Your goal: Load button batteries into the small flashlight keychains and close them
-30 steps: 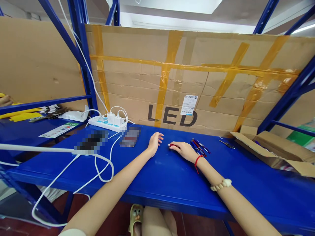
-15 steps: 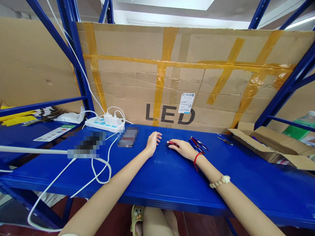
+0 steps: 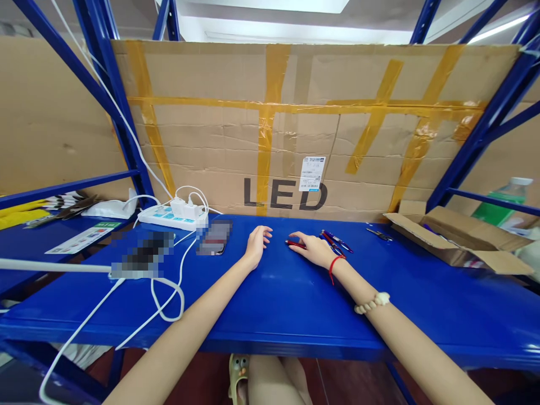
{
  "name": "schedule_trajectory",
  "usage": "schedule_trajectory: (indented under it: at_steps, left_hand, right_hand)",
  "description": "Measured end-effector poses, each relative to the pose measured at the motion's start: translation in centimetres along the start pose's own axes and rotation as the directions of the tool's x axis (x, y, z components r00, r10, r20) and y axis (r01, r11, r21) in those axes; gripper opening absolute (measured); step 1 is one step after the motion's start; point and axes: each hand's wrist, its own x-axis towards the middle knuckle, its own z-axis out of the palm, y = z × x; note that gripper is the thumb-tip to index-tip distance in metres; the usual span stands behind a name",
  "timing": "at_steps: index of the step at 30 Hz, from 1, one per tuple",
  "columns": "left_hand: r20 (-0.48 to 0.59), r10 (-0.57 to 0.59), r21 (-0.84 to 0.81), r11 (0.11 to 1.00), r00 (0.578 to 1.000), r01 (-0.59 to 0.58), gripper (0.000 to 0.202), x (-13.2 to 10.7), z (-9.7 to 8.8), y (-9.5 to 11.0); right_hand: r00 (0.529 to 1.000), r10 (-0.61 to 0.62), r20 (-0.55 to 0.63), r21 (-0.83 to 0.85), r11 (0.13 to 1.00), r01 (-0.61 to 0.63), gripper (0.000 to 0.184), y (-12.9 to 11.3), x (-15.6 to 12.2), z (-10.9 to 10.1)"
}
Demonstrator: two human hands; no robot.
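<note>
red pen (image 3: 296, 244) sat between thumb and fingers of right hand (image 3: 317, 249) at worktop (image 3: 291, 304); couldn't tell if that grip was clenched. left hand (image 3: 256, 246) had its grip released. other pens (image 3: 338, 241) lay beside right hand.

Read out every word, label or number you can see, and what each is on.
"LED": large black letters on the cardboard panel.
White label on that panel: print too small to read.
Leaflet at the left: too small to read.
</note>
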Motion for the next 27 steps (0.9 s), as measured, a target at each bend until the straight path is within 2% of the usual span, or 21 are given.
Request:
schedule_trajectory:
  at_steps: [8,12,15,20,23,27]
  left_hand:
    - [0.006,0.021,-0.010,1.000,1.000,-0.021,0.022,0.1,0.0,-0.1]
    - [0.009,0.030,-0.010,1.000,1.000,-0.030,0.022,0.2,-0.1,-0.1]
    - [0.010,0.032,-0.003,0.999,0.999,-0.032,0.021,0.3,0.0,-0.1]
    - [0.031,0.043,0.017,0.999,0.999,-0.043,0.022,0.2,0.1,-0.2]
    - [0.037,0.046,0.021,0.999,0.998,-0.047,0.022,0.1,0.2,-0.2]
    - [0.032,0.028,0.019,0.999,0.999,-0.029,0.020,0.1,0.2,-0.1]
  right_hand:
    - [0.976,0.214,-0.043,-0.163,0.962,-0.218,0.031,1.2,0.1,-0.7]
    - [0.941,0.328,-0.085,-0.171,0.926,-0.338,0.029,2.1,0.3,-0.8]
    - [0.920,0.367,-0.140,-0.170,0.906,-0.387,0.028,2.5,0.2,-0.9]
    - [0.850,0.457,-0.261,-0.197,0.837,-0.510,0.046,2.8,0.0,-0.8]
    - [0.818,0.522,-0.240,-0.210,0.795,-0.569,0.053,2.9,0.0,-0.6]
    - [0.809,0.566,-0.162,-0.202,0.783,-0.588,0.055,3.0,0.1,-0.6]
